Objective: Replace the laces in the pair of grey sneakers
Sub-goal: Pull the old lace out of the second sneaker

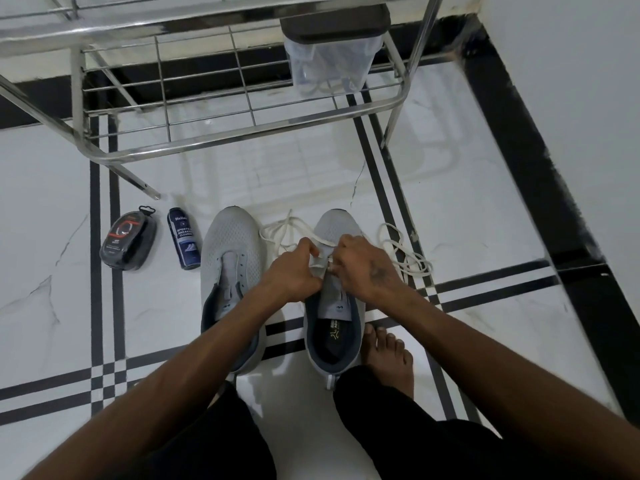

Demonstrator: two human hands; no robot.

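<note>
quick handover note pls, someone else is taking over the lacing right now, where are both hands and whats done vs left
Left hand and right hand: both work at the front eyelets of the right sneaker, each with a pinch grip on the white lace.
That lace trails loose on the floor between the toes.
Left sneaker: no lace in it, untouched.
Second white lace: coiled on the floor right of the right sneaker.
Done: old laces appear to be out of both.
Left: finish threading the right sneaker, then lace the left with the spare.
</note>
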